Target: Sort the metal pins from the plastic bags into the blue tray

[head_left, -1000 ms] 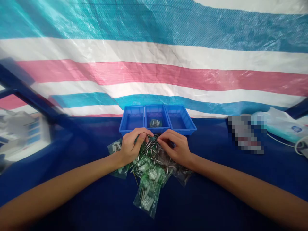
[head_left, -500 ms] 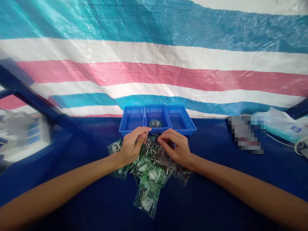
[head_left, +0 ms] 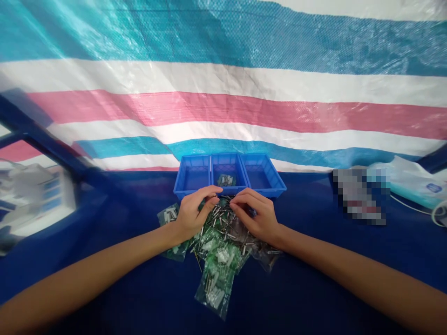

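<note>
Dark-blue worktop (head_left: 307, 209): slender silvery metal pins (head_left: 219, 215) heaped among clear plastic bags (head_left: 213, 295) between left hand (head_left: 191, 210) and right hand (head_left: 259, 215). Whether either grip is together or apart, cannot tell. Judged best: light fingertip pinch, single pins, steady wrists.

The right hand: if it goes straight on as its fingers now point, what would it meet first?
Probably the left hand, across a narrow gap; depth is unclear, so the loose metal parts might come first.
</note>
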Motion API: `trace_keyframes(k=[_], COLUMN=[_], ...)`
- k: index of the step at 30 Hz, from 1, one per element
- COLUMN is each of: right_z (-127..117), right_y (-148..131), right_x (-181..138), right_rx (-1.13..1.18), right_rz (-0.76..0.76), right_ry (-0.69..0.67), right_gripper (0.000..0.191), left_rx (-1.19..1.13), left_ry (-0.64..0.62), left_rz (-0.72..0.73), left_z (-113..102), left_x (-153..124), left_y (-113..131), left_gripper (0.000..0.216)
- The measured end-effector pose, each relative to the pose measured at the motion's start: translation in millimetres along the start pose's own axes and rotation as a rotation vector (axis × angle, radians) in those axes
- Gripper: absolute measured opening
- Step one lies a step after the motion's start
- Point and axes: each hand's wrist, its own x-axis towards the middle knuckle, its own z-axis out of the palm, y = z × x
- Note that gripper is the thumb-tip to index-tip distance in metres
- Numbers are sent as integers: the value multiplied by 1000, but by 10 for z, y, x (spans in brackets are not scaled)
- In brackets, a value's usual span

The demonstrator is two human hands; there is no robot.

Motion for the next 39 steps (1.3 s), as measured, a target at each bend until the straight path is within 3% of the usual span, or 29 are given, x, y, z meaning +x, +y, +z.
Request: trace_keyframes(k=[4, 18, 25, 39], right_z=[10, -8, 8, -3], right_y=[-12, -5, 5, 22], right_x=[4, 20, -23, -6], right_rx=[-22, -49, -77, -84], right_rz=[3, -68, 13, -22], right_ry=[23, -35, 25, -72], right_gripper=[9, 12, 12, 10], left_rx=[-47, 35, 16, -11], left_ry=[-55, -28, -65, -66], left_rz=[71, 80, 86, 77], left_z=[-18, 14, 11, 14], left_x=[19, 42, 44, 36], left_y=[7, -14, -4, 2], left_gripper=[20, 12, 14, 17])
